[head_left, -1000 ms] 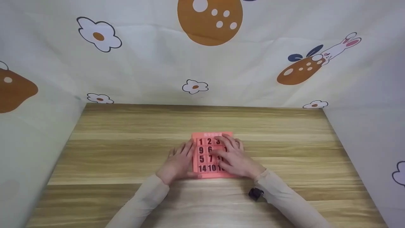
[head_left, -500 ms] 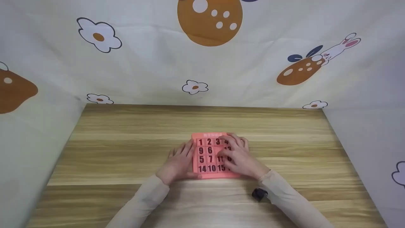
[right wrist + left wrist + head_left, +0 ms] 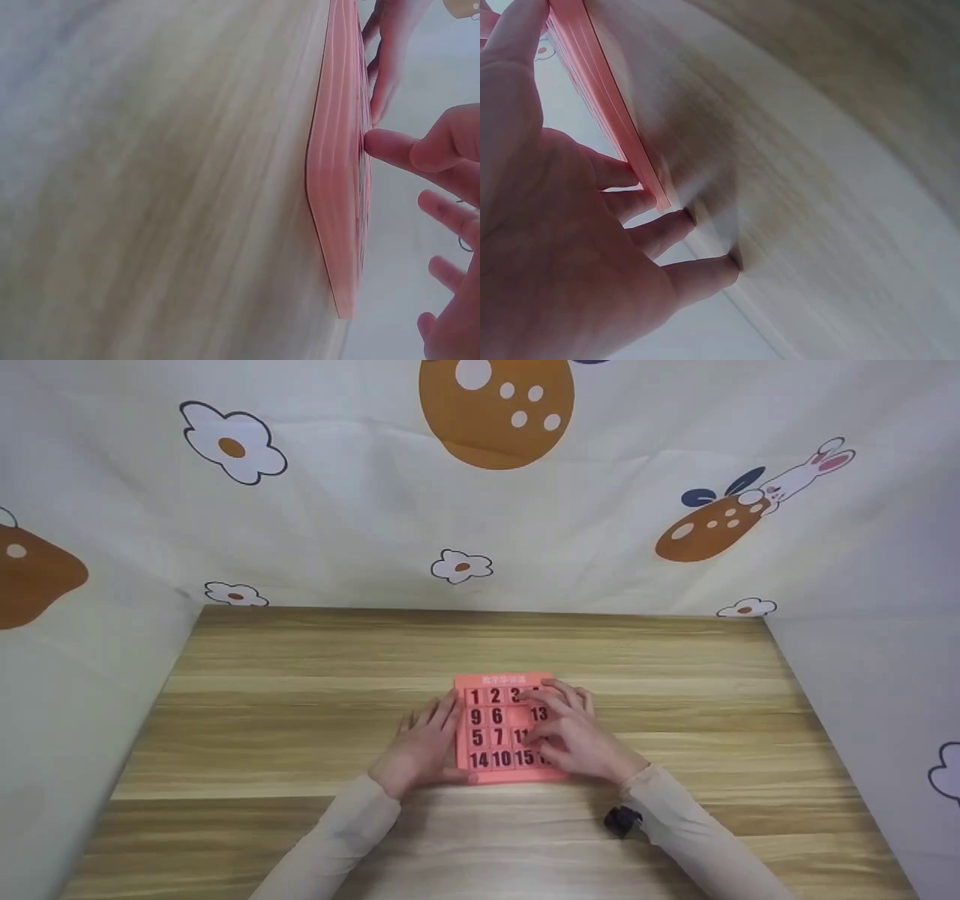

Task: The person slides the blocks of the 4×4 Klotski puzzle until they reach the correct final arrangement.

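Observation:
A pink number sliding puzzle [image 3: 504,680] lies flat on the table, its black-numbered tiles facing up. In its second row, a gap shows between the 6 tile [image 3: 496,716] and the 13 tile [image 3: 539,714]. My left hand [image 3: 420,746] rests along the left side, fingers extended, thumb at the near left corner. In the left wrist view some fingertips meet the puzzle's edge and others the tabletop. Over the right columns is my right hand [image 3: 585,741], hiding some tiles. The right wrist view has one fingertip [image 3: 375,142] right at the tile face while other fingers hover apart.
The wood-grain table [image 3: 322,660] is enclosed by pale fabric walls [image 3: 360,510] printed with flowers, orange fruit shapes and a rabbit. A small black object [image 3: 621,821] sits at the right wrist, beside the light sleeve [image 3: 690,829].
My right hand has shifted to the right across the puzzle, uncovering the second-row gap, the 13 tile and the 15 tile. The left hand and the puzzle have stayed in place.

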{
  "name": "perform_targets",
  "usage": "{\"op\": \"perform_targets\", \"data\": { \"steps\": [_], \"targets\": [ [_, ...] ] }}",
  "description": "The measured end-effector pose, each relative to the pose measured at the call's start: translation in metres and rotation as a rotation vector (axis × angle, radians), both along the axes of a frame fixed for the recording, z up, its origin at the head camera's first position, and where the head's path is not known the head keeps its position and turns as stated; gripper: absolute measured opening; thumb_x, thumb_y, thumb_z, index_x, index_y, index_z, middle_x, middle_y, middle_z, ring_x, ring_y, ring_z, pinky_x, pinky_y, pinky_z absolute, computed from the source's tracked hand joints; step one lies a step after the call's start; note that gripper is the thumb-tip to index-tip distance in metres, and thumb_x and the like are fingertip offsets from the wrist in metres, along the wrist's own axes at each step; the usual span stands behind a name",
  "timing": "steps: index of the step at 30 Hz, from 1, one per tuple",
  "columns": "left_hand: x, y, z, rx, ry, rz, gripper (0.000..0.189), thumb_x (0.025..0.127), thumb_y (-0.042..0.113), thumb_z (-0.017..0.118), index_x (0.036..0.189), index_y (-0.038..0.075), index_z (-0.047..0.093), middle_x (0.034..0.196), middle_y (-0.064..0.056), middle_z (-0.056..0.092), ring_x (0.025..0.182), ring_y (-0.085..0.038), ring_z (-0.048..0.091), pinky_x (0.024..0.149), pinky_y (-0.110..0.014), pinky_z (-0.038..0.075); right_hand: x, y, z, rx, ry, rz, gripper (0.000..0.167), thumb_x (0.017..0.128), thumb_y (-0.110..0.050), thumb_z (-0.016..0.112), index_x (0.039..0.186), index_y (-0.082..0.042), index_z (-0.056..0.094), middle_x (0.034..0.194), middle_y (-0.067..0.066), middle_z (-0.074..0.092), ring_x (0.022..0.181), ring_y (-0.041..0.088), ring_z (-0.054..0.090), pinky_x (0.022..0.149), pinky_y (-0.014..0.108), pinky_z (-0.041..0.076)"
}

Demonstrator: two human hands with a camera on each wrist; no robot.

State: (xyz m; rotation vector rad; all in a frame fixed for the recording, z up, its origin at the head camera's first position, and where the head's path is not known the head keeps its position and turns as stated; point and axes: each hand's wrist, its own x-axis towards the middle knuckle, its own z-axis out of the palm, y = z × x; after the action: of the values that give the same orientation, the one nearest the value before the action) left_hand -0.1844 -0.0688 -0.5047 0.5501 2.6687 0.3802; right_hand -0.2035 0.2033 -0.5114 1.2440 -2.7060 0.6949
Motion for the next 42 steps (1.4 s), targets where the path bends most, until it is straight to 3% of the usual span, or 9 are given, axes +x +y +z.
{"op": "perform_targets", "data": {
  "steps": [16,33,42],
  "targets": [
    [0.0004,-0.0008,-0.0021,0.024,0.013,-0.009,0.114,0.076,0.061,0.071,0.155,0.005,0.011,0.161,-0.011,0.004,0.144,-0.036,0.011,0.113,-0.060,0.012,-0.0001,0.0017,0.0012,0.007,-0.049,-0.012,0.017,0.077,-0.012,0.068,0.088,-0.022,0.077,0.142,0.008,0.047,0.136,0.042,0.026,0.105,0.065,0.013],
    [0.0006,-0.0013,-0.0003,0.022,0.003,-0.004,0.114,0.076,0.061,0.072,0.155,0.005,0.012,0.161,-0.011,0.003,0.144,-0.037,0.011,0.113,-0.060,0.012,-0.0002,0.0028,-0.0006,0.013,-0.039,-0.010,0.022,0.074,-0.010,0.066,0.089,-0.022,0.078,0.143,0.009,0.046,0.136,0.041,0.026,0.104,0.066,0.014],
    [0.0002,-0.0022,-0.0007,0.033,0.012,-0.013,0.114,0.075,0.060,0.072,0.155,0.004,0.013,0.161,-0.011,0.004,0.144,-0.037,0.012,0.112,-0.061,0.012,-0.0013,0.0012,0.0010,0.077,0.003,-0.109,0.028,0.085,-0.018,0.066,0.112,-0.021,0.073,0.152,0.010,0.034,0.137,0.044,0.022,0.104,0.066,0.015]
  ]
}}
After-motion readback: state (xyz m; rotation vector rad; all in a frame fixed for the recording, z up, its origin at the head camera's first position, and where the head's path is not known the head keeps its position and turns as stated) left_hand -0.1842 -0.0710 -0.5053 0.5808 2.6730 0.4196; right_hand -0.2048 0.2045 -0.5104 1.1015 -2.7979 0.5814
